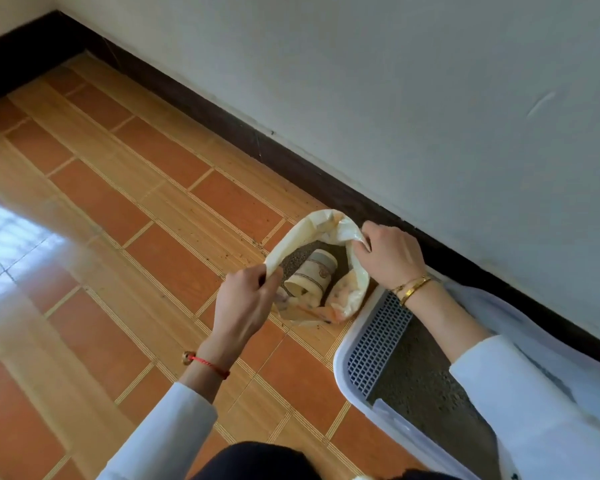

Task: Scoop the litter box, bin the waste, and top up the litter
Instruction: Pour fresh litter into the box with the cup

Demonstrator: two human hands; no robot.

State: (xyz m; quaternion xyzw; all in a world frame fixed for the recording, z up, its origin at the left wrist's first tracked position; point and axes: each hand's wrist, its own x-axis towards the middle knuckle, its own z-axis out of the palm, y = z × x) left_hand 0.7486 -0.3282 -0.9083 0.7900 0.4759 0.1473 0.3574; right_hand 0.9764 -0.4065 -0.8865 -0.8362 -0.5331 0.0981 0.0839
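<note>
Litter bag (347,299), on the tiled floor (118,202) by the dark skirting (222,119), holds grey litter and a cream cup (314,275) lying on its side, its mouth pinched wide by left hand (245,299) and right hand (388,254), just beside the litter box (347,372) with its grid (378,341) and grey litter.

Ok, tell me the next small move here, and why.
Probably free the right hand and reach into the bag for the cup. Both hands, the left hand included, grip the bag's rim and hold it open; the cup lies on its side on the litter inside, and the litter box sits right beside it.
</note>
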